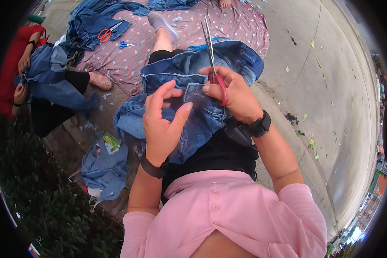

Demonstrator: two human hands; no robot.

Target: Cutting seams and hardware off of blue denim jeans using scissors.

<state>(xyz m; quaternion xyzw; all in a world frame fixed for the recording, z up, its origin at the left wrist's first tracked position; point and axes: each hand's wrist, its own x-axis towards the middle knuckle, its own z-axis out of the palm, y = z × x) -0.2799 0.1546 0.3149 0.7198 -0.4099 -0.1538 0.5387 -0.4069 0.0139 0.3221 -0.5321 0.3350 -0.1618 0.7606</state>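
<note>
Across my lap lies a pair of blue jeans [202,129], its waistband spread away from me. My right hand [238,96] is closed round the red handles of a pair of scissors [210,47], whose blades point away from me, close together. The thumb of that hand rests at the edge of a denim flap [194,95], perhaps pinching it; the exact grip is hidden. Over the left part of the jeans, my left hand [165,122] is held with thumb and fingers apart and nothing between them.
A pink flowered cloth [241,26] covers the ground ahead, with more denim [88,21], orange-handled scissors [105,35] and small blue scissors [124,44]. Another person in red [15,60] handles jeans at the left. A denim bundle [103,172] lies beside dark shrubs [43,189].
</note>
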